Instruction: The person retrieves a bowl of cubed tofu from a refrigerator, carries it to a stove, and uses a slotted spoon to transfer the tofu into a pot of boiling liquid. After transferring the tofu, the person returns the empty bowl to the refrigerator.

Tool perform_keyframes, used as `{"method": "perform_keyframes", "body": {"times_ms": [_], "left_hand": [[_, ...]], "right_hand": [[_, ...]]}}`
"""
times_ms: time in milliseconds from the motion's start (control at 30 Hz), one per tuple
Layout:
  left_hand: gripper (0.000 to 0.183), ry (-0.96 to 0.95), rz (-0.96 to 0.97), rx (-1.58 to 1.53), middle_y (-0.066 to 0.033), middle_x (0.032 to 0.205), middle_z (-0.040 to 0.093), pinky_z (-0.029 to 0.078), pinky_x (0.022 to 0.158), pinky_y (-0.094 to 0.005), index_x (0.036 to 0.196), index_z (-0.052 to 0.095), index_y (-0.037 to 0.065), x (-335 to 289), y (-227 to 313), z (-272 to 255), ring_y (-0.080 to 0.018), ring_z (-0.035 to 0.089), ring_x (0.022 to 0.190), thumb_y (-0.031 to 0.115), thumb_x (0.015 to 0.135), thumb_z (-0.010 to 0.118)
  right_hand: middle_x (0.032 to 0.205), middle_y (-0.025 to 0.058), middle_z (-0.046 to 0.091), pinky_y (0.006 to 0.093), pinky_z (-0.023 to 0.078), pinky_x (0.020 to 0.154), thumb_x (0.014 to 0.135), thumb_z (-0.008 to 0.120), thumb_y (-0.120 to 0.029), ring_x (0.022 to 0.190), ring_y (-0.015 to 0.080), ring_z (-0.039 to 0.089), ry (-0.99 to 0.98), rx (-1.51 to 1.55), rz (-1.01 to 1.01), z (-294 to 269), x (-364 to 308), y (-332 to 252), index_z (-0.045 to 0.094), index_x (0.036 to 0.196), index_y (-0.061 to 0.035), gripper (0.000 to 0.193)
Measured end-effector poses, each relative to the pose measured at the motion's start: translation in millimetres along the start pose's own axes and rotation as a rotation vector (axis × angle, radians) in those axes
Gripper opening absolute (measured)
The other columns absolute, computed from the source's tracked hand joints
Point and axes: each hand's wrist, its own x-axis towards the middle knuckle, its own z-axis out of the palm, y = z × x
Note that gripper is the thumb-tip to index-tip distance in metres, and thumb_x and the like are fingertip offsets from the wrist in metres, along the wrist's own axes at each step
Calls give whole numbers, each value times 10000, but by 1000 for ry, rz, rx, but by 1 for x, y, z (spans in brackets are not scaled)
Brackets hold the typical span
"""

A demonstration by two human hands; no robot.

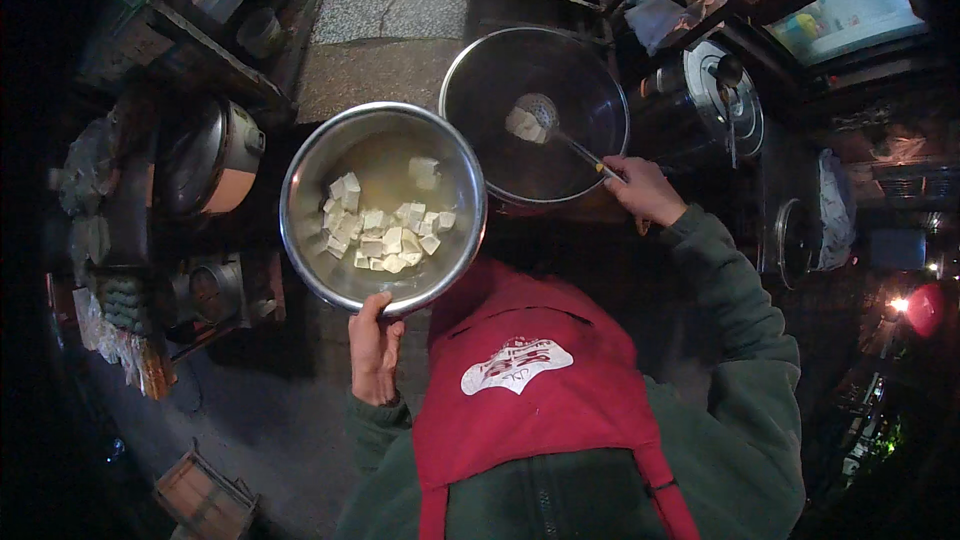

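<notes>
My left hand (376, 348) grips the near rim of a shiny metal bowl (466, 230), thumb over the edge. Pale tofu cubes (393, 240) lie in the bowl in cloudy liquid. A large, dark, round pot (478, 65) stands just right of the bowl, farther off. My right hand (645, 190) is closed on the handle of a perforated skimmer (541, 110). Its round head is over or inside the pot and carries a few more pale pieces (524, 125); how deep it sits I cannot tell.
On the right stands a tall pot (722, 90) with a metal lid. A lidded cooker (230, 155) is at the left. Shelving with a plastic tub (262, 32) runs along the upper left. A wooden crate (205, 498) rests on the floor at the lower left.
</notes>
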Motion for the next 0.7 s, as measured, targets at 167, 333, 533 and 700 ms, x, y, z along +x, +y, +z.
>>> {"method": "perform_keyframes", "body": {"times_ms": [167,333,533,700], "left_hand": [[229,19,7,-3,-51,995,717,428,461,-239,1141,669,3,1,-1,2,-108,640,708,94,933,700],[220,-27,11,-11,-54,985,726,430,468,-240,1129,678,-1,0,2,0,-110,653,710,106,938,703],[212,-58,-10,6,-64,968,740,433,481,-248,1136,686,-4,0,-1,-1,-119,677,725,103,953,686],[222,-70,-18,-7,-66,1020,740,468,492,-249,1156,687,-1,0,-2,-1,-122,677,775,97,957,689]], "right_hand": [[1058,246,748,564,562,871,961,650,-224,991,468,713,-82,-247,106,9,4,-10,665,1361,-69,429],[983,224,754,581,568,812,953,637,-232,945,462,722,-22,-337,150,1,-2,-22,634,1364,-104,430],[1216,210,735,494,581,906,954,671,-170,1081,422,711,350,-206,-149,-29,-57,-31,651,1410,-113,459],[1177,207,745,372,581,926,910,681,9,1050,310,750,348,70,-261,-68,-108,-96,644,1433,-40,527]]}}
